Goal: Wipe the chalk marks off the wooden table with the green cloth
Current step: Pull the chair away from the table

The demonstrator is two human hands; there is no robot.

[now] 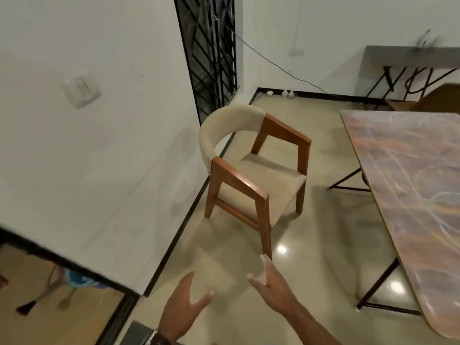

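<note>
Both hands (184, 305) (273, 282) empty, apart, beside chalk-marked wooden table (410, 175).

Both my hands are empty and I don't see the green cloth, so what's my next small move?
Probably look around for the cloth first: left hand and right hand are open over the floor, and the table still carries chalk marks.

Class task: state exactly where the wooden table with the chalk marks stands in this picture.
In the head view the wooden table runs along the right edge of the picture, to the right of the armchair and beyond the right hand.
</note>
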